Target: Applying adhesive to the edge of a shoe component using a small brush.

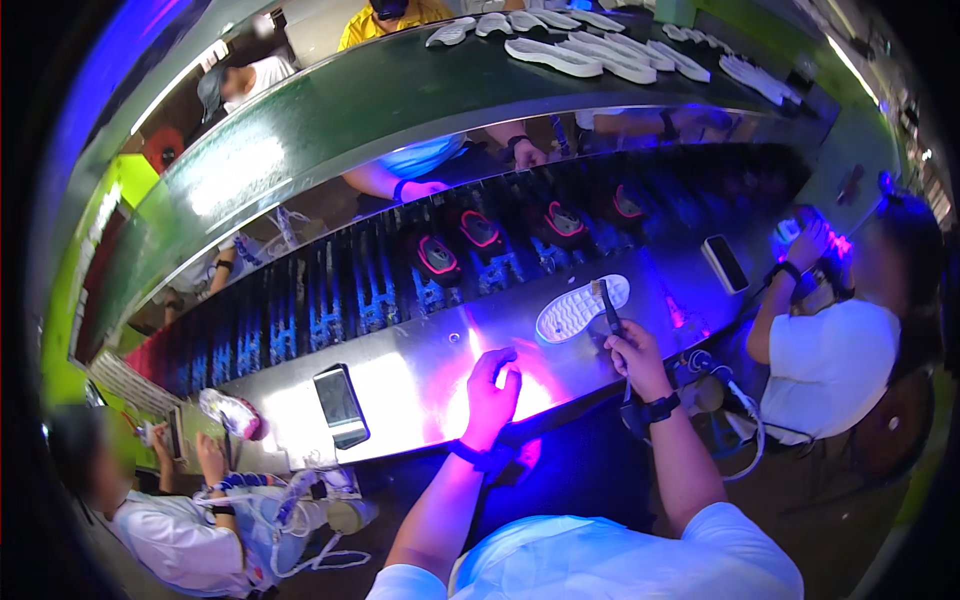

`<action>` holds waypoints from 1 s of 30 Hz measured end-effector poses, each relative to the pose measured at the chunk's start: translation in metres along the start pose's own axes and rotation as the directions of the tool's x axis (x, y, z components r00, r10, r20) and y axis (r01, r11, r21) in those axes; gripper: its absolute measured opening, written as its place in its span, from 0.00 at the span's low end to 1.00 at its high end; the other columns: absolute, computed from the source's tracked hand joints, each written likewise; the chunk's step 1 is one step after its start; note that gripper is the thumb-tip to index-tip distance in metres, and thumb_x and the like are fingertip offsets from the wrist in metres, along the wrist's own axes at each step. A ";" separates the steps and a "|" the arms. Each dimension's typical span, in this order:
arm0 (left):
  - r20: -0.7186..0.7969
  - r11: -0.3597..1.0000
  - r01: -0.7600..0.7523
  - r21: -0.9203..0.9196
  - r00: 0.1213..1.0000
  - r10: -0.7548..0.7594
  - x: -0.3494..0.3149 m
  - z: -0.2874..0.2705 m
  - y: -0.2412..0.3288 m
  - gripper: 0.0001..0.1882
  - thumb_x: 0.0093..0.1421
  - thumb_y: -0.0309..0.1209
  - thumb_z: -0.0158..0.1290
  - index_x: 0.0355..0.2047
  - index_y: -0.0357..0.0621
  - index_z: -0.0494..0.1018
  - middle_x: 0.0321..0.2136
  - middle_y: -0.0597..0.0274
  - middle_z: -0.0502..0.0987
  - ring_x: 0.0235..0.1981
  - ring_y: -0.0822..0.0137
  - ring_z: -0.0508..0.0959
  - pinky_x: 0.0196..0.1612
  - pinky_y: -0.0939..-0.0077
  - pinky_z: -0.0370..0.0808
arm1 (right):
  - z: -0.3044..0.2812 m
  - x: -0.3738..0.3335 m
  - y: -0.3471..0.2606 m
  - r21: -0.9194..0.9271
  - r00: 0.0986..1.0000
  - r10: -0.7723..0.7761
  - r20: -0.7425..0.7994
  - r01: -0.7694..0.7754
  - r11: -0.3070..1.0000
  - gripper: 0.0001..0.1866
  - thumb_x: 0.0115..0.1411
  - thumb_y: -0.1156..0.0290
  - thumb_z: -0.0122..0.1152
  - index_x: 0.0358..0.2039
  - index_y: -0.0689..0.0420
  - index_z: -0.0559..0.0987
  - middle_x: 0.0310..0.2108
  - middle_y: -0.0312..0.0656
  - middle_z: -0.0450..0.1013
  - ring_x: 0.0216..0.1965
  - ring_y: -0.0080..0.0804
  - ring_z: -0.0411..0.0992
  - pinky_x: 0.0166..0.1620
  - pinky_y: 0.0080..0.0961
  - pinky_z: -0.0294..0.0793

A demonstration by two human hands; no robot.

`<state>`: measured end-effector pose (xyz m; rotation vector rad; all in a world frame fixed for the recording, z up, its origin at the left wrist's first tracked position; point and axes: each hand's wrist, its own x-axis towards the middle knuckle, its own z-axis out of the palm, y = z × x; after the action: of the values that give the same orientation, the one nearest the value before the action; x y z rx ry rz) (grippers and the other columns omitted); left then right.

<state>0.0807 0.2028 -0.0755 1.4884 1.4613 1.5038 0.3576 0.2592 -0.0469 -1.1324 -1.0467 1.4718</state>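
My right hand is closed round the dark handle of a small brush. The light bristle end of the brush is over the right part of a white shoe sole, which lies tread side up on the metal ledge; whether the bristles touch it I cannot tell. To the left of the sole, my left hand hovers over the ledge in pink light. Its fingers are bent, the thumb stands apart from them, and I see nothing held.
Beyond the metal ledge runs a dark slatted conveyor with several pink-edged dark pieces. Phones lie on either side. White soles rest on the green upper belt. Co-workers sit left and right; others are across.
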 end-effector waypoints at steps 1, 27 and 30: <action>0.009 1.000 0.025 0.000 1.000 -0.025 0.001 0.009 0.001 0.13 0.61 0.25 0.57 0.46 0.37 0.79 0.42 0.54 0.82 0.45 0.58 0.83 0.52 0.65 0.78 | -0.007 0.000 -0.003 0.031 1.000 0.002 -0.004 -0.002 1.000 0.12 0.67 0.75 0.60 0.50 0.62 0.76 0.31 0.34 0.75 0.19 0.13 0.65 0.20 0.14 0.60; 0.166 0.465 -0.127 0.876 0.985 -0.044 0.363 0.101 0.000 0.27 0.59 0.44 0.60 0.55 0.44 0.75 0.46 0.42 0.82 0.50 0.43 0.81 0.54 0.51 0.78 | -0.115 0.039 -0.047 -0.169 0.994 -0.096 0.045 0.102 0.980 0.19 0.63 0.81 0.62 0.55 0.65 0.76 0.35 0.35 0.78 0.34 0.18 0.74 0.39 0.21 0.75; 0.150 0.541 -0.002 0.841 0.961 -0.230 0.388 0.122 -0.005 0.25 0.62 0.48 0.56 0.51 0.43 0.78 0.44 0.42 0.83 0.46 0.47 0.84 0.53 0.54 0.79 | -0.113 0.045 -0.044 -0.173 0.996 -0.085 0.038 0.090 0.981 0.19 0.63 0.81 0.62 0.55 0.64 0.76 0.35 0.35 0.78 0.35 0.18 0.74 0.40 0.21 0.76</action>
<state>0.1055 0.5985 0.0169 1.9364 2.2145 0.4256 0.4713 0.3186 -0.0329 -1.1735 -1.2511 1.3523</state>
